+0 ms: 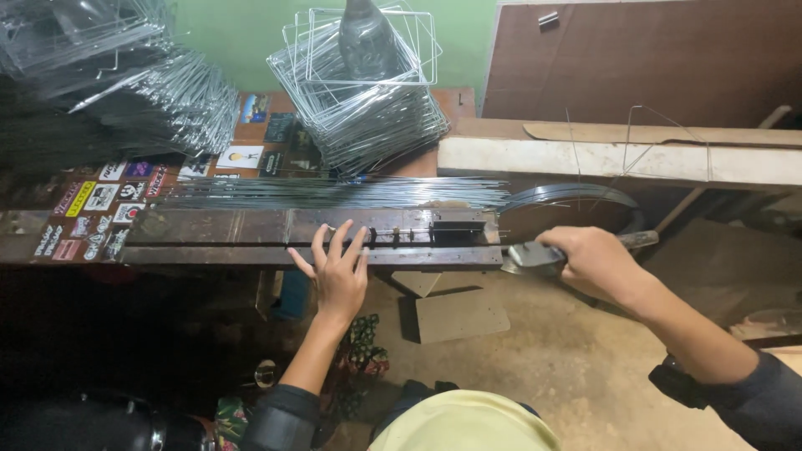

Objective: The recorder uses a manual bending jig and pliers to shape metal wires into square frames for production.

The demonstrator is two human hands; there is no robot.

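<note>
My left hand (337,269) lies flat with spread fingers on the front of a long metal bending jig (251,238) bolted to the bench; its fingertips press on a thin wire lying in the jig's slot. My right hand (591,259) is closed around the grey handle (535,254) of the jig's lever at the right end of the bench. A bundle of straight steel wires (334,192) lies along the bench just behind the jig.
A stack of bent square wire frames (359,108) with a dark bottle on top stands behind the jig. More wire frames (125,75) pile at the far left. Stickers (92,209) cover the bench top. A wooden plank (618,159) and brown board lie at right.
</note>
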